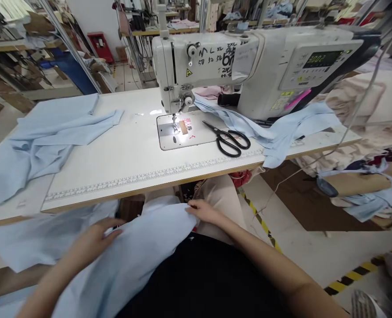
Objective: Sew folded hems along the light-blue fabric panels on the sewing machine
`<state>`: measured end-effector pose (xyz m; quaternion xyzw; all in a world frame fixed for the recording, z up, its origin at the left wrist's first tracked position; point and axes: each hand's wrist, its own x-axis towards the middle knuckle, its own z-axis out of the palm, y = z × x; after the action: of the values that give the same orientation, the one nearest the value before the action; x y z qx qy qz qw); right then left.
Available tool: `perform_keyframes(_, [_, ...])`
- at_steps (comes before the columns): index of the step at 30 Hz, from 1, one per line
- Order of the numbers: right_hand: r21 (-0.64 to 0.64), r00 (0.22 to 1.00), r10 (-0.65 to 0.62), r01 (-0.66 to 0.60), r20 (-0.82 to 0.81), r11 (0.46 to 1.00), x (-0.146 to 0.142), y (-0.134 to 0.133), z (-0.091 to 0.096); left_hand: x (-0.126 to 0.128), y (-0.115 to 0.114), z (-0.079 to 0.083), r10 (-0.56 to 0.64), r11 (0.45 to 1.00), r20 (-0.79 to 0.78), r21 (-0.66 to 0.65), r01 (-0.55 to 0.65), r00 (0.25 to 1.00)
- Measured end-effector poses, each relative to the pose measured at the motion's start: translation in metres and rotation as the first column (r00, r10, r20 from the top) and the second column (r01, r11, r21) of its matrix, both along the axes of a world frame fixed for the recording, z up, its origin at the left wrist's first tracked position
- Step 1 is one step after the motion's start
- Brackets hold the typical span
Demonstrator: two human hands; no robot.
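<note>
A large piece of light blue fabric lies over my lap below the table edge. My right hand pinches its upper right corner between thumb and fingers. On the left, my left hand is at the fabric's other side, fingers bent and somewhat blurred; whether it grips the cloth does not show clearly. Above both hands stands a white sewing machine, its needle over a metal plate. Black-handled scissors lie beside that plate, blades partly apart.
Folded light blue pieces cover the table's left end. A long blue strip trails under the machine arm and over the front edge. A printed ruler runs along that edge. Pale fabric heaps and a hanging cable are at right.
</note>
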<state>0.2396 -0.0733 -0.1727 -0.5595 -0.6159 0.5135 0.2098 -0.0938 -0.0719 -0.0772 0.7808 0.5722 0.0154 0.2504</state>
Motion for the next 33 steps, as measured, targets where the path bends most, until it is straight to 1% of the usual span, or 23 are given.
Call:
perform_keyframes(1, [-0.012,0.999,0.005,-0.005,0.034,1.000,-0.004,0.007,-0.013,0.027,0.005,-0.012,-0.072,0.997,-0.046,0.005,0.072,0.996])
perform_keyframes(3, [-0.020,0.995,0.000,0.002,0.097,1.000,-0.009,0.022,-0.030,0.081,0.011,-0.037,-0.103,0.994,-0.079,0.037,0.106,0.992])
perform_keyframes(5, [-0.011,0.989,-0.011,0.013,0.147,1.000,-0.014,0.039,-0.040,0.125,0.013,-0.061,-0.096,0.992,-0.130,0.063,0.105,0.987])
perform_keyframes(6, [-0.005,0.987,-0.006,0.007,0.163,1.000,-0.017,0.048,-0.044,0.141,0.014,-0.070,-0.084,0.992,-0.161,0.075,0.097,0.983])
perform_keyframes(8, [-0.005,0.984,0.041,-0.041,0.173,0.999,-0.026,0.063,-0.048,0.160,0.017,-0.083,-0.057,0.993,-0.227,0.090,0.079,0.972])
perform_keyframes(10, [-0.029,0.978,0.124,-0.121,0.165,0.992,-0.038,0.073,-0.052,0.165,0.021,-0.087,-0.049,0.993,-0.285,0.087,0.077,0.957])
perform_keyframes(13, [-0.091,0.958,0.234,-0.221,0.164,0.971,-0.047,0.081,-0.057,0.164,0.029,-0.088,-0.071,0.994,-0.355,0.058,0.098,0.932])
perform_keyframes(15, [-0.128,0.946,0.275,-0.255,0.173,0.958,-0.042,0.084,-0.058,0.165,0.032,-0.087,-0.089,0.993,-0.394,0.037,0.112,0.915])
perform_keyframes(17, [-0.148,0.941,0.284,-0.259,0.186,0.954,-0.028,0.086,-0.055,0.168,0.034,-0.086,-0.098,0.993,-0.426,0.021,0.119,0.900])
perform_keyframes(21, [-0.128,0.950,0.233,-0.210,0.209,0.969,0.011,0.082,-0.041,0.176,0.034,-0.080,-0.093,0.994,-0.455,0.011,0.110,0.885])
perform_keyframes(25, [-0.080,0.966,0.166,-0.153,0.199,0.985,0.037,0.066,-0.027,0.177,0.031,-0.071,-0.111,0.991,-0.401,0.021,0.130,0.909])
perform_keyframes(29, [-0.030,0.984,0.061,-0.057,0.167,0.998,0.044,0.051,-0.021,0.170,0.021,-0.066,-0.157,0.982,-0.311,0.052,0.182,0.937])
perform_keyframes(33, [0.012,0.989,-0.049,0.048,0.139,0.999,0.041,0.050,-0.017,0.168,0.007,-0.071,-0.160,0.979,-0.277,0.079,0.189,0.948])
